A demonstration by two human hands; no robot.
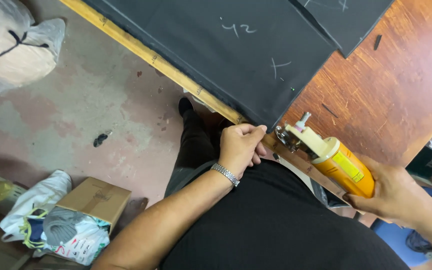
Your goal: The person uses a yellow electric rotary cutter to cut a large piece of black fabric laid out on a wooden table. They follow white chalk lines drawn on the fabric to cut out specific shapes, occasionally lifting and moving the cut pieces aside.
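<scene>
A stack of dark grey fabric (226,55) with chalk marks lies on a brown wooden table (391,95). My left hand (241,147), with a metal watch band on the wrist, pinches the near corner of the fabric at the table's edge. My right hand (396,192) grips an orange and cream handheld rotary fabric cutter (328,157). Its metal blade end points at the fabric corner, just right of my left fingers.
A yellow wooden strip with tape markings (151,57) runs along the table's edge. On the concrete floor at left are a cardboard box (96,200), plastic bags of cloth (71,235) and a large white bag (11,45). A second dark fabric piece (346,20) lies at the top right.
</scene>
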